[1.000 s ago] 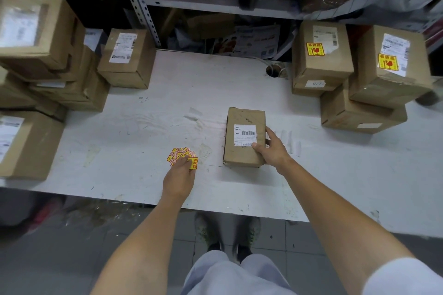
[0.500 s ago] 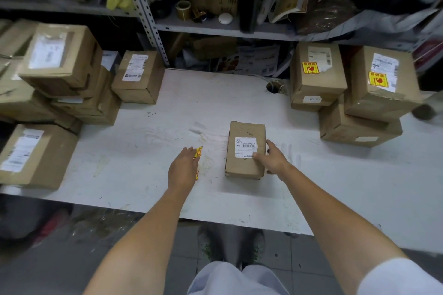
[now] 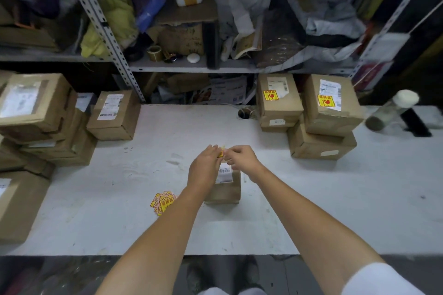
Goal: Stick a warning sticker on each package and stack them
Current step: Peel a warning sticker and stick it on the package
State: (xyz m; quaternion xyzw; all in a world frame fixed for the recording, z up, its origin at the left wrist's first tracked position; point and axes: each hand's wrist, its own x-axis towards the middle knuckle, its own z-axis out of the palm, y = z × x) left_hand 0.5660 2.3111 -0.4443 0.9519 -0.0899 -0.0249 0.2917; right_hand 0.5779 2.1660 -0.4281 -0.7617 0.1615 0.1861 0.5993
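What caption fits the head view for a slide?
Left hand and right hand pinch a sticker over the package on the table.

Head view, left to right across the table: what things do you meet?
Left package stack → lone package → loose sticker pile → centre package → stickered package stack → clear bottle.

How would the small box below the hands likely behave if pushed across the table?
The small box lies flat on its broad face, so it should slide, not tip. Compact cardboard suggests it is probably light and fairly stiff.
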